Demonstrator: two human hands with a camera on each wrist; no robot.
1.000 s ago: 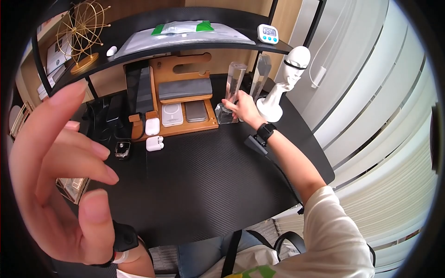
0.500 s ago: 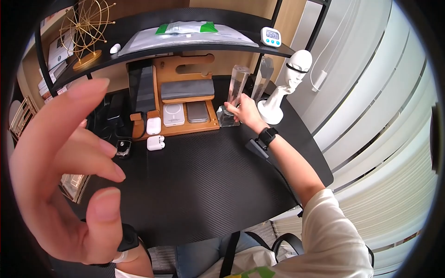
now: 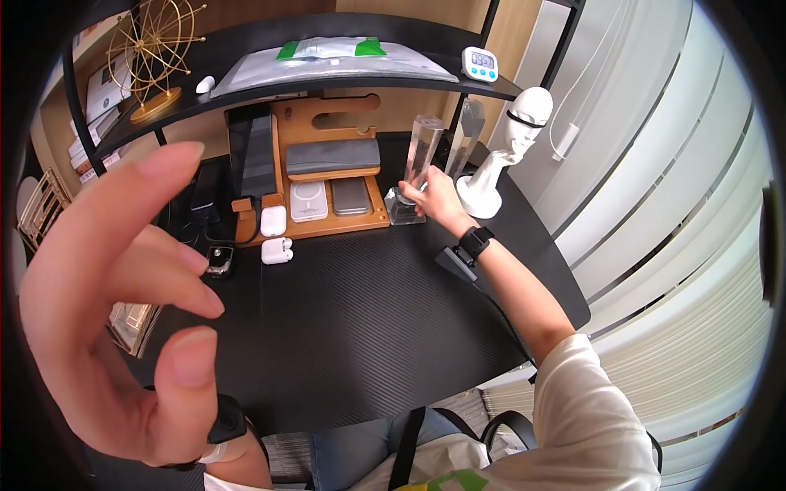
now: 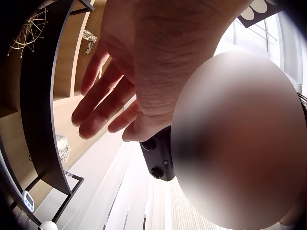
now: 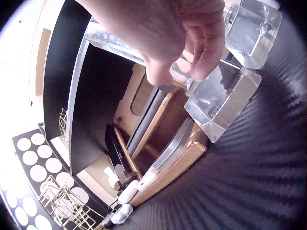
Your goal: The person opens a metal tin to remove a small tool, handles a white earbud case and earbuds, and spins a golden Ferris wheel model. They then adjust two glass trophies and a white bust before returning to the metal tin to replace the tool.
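At the back right of the desk, my right hand grips a clear crystal trophy low on its column, thumb and fingers around it. The trophy stands upright, and its block base shows below the fingers in the right wrist view. A second crystal trophy stands just behind it to the right. My left hand is raised close to the head camera with loosely bent fingers and holds nothing. In the left wrist view, a black device with round knobs appears beyond that hand.
Left of the trophy stands a wooden dock with a grey case, a white power bank and white earbuds cases. A white bust stands to the right. On the shelf above are a timer and a golden wheel ornament.
The view has shifted slightly. My left hand has drifted a little to the right in the picture. My right hand keeps its grip low on the trophy, which stays in place.
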